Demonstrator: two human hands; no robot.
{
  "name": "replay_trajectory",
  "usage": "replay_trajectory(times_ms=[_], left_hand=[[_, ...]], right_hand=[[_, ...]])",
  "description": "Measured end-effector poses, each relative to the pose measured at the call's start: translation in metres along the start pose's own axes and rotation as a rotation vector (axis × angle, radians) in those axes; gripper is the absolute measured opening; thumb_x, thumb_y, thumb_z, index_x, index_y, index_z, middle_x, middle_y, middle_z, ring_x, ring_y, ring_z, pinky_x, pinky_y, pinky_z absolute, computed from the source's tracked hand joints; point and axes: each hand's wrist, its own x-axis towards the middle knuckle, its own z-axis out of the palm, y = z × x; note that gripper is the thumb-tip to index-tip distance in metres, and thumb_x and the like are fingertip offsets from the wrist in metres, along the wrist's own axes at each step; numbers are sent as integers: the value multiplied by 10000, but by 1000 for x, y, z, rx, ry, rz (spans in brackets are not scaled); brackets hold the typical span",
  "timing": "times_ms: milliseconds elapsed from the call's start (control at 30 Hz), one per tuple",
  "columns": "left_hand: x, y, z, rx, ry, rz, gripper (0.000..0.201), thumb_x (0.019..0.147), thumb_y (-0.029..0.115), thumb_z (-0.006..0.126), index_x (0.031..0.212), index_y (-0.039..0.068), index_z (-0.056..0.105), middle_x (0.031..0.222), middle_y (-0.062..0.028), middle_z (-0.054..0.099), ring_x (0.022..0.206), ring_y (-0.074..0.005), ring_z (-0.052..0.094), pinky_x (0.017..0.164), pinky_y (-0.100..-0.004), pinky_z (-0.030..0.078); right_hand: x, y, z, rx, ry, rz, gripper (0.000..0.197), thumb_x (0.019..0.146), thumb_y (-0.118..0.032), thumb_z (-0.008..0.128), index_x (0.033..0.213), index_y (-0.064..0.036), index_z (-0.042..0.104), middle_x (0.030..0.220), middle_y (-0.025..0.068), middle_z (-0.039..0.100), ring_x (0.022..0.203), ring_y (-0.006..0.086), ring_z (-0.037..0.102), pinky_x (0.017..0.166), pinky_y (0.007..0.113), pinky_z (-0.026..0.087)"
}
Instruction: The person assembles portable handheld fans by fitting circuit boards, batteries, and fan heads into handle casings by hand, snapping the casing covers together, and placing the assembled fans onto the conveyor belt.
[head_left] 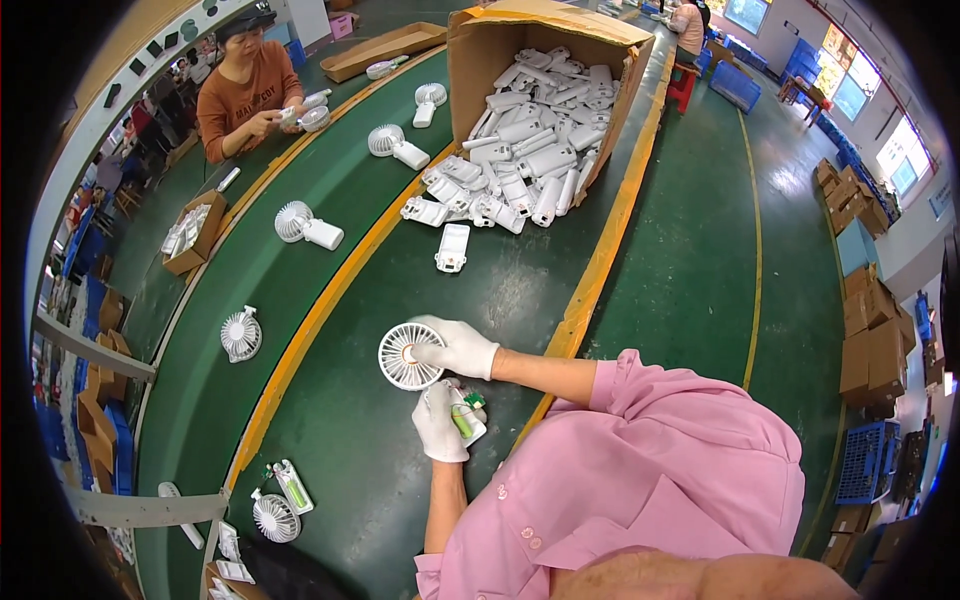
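Note:
My right hand point(462, 348), in a white glove, is closed on a round white fan head point(402, 357) with a ribbed grille, thumb near its hub. Just below it, my white-gloved left hand point(438, 424) grips an open white handle casing point(472, 437). A green battery point(461, 421) lies in this casing, and a small green circuit board point(474, 400) sits at its upper end. The fan head and casing are close together; whether they are joined is hidden by my fingers. A loose white casing point(452, 248) lies on the dark green bench point(490, 300) beyond my hands.
A large cardboard box point(625, 120) tips white casings onto the bench. Left of a yellow-taped edge, a green conveyor point(200, 400) carries several white fans point(293, 222). An opened fan point(277, 517) lies at lower left. Across the conveyor, a person point(248, 95) holds a fan.

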Motion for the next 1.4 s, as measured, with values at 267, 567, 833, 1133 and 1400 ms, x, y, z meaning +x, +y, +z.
replay_trajectory(times_ms=[267,567,833,1133,1400], left_hand=[[24,-6,-21,-641,-142,-149,373,972,398,452,964,39,554,718,-87,575,530,-200,567,470,-326,487],[21,-35,-28,-431,-10,-51,359,989,305,428,1133,9,569,990,-79,633,840,-160,632,709,-287,519],[19,-18,-24,-496,-145,-70,287,966,205,405,1095,-8,545,935,-126,636,775,-207,659,628,-322,546],[23,-25,-24,-237,9,9,319,984,223,410,1182,-4,517,1089,-96,593,927,-171,615,772,-316,513],[26,-31,-29,-382,-25,0,328,997,232,399,1180,-10,523,1070,-91,597,913,-164,615,739,-311,515]], right_hand=[[-40,-41,-30,-157,-114,-137,162,760,-70,685,899,10,663,878,103,653,773,150,646,689,273,514],[-31,-50,-6,-439,-157,-652,204,753,-135,698,949,-86,667,927,82,629,838,267,613,734,350,505],[-26,-43,-3,-721,-58,-796,164,743,-191,640,899,-142,624,861,22,591,750,234,568,672,350,480],[-28,-50,-3,-738,-208,-651,197,758,-146,609,949,-101,618,966,54,566,917,245,580,781,359,498],[-29,-45,-2,-763,-160,-671,238,740,-137,614,974,-94,607,936,47,568,904,233,581,786,353,492]])
